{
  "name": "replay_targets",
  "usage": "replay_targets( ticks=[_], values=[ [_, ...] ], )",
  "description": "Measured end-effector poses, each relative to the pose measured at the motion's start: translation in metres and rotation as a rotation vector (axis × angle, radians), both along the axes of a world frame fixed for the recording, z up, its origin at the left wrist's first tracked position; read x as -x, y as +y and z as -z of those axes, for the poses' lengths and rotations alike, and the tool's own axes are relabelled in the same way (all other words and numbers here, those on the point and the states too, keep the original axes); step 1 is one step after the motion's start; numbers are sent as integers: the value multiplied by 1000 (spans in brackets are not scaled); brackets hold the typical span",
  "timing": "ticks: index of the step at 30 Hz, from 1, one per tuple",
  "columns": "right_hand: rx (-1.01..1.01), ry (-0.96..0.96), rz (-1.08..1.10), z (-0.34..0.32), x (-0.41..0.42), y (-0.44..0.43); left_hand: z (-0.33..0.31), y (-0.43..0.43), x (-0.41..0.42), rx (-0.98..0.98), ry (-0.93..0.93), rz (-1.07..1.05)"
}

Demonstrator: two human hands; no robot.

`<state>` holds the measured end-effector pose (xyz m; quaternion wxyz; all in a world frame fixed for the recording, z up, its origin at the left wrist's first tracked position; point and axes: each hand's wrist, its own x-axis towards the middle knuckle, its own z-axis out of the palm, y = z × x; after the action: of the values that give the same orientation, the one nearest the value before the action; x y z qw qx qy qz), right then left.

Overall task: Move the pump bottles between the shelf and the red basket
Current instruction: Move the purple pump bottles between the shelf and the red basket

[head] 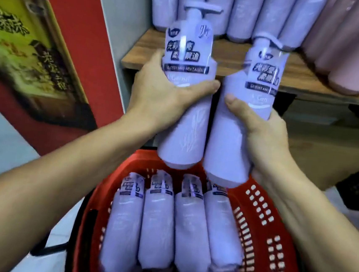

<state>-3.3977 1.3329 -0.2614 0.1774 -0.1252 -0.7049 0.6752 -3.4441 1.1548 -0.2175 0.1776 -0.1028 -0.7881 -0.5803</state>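
My left hand (162, 97) grips a lilac pump bottle (185, 127) around its middle, upright, in the air. Beside it my right hand (260, 130) grips a second lilac pump bottle (237, 137), also upright. Both bottles hang between the wooden shelf (225, 59) ahead and the red basket (261, 211) below. Several lilac bottles (156, 225) lie side by side in the basket. More lilac bottles (247, 13) stand at the back of the shelf.
Pink bottles (356, 47) fill the right part of the shelf. A red panel with a yellow-green poster (29, 51) stands at the left. Cardboard boxes (319, 136) sit under the shelf at the right. The basket's black handle (82, 220) hangs on its left side.
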Motion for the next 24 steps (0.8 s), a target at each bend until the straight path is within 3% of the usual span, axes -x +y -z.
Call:
replay_targets(
  ticks=[4,9,15,24],
  values=[
    [161,-209,-145,32,-28,-26,49,-40,-18,91,-224,-70],
    [93,-371,-293,62,-44,-51,90,-79,-36,279,-441,-131],
    [124,-525,-410,98,-53,-76,110,-96,-48,614,-525,-130],
    [-29,-641,-345,126,-49,-91,144,-103,-54,790,-643,-126]
  ],
)
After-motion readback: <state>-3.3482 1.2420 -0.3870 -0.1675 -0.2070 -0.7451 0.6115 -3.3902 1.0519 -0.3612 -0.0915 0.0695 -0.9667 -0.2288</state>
